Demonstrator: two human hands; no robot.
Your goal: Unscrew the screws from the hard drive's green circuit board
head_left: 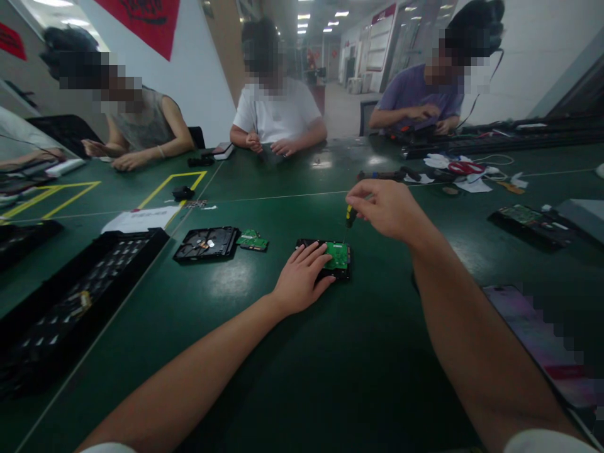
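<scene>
A black hard drive (343, 270) with a green circuit board (338, 255) on top lies on the green table (264, 352). My left hand (302, 277) lies flat on the drive's left part, fingers stretched out over it. My right hand (384, 206) is closed round a small screwdriver (350, 217) with a yellow-and-black handle, held upright with its tip down at the board's right end.
To the left lie an opened black drive case (206, 243) and a loose green board (252, 240). A long black tray (70, 302) sits at left. A phone (542, 340) lies at right. Three people sit across the table, working with their own hands.
</scene>
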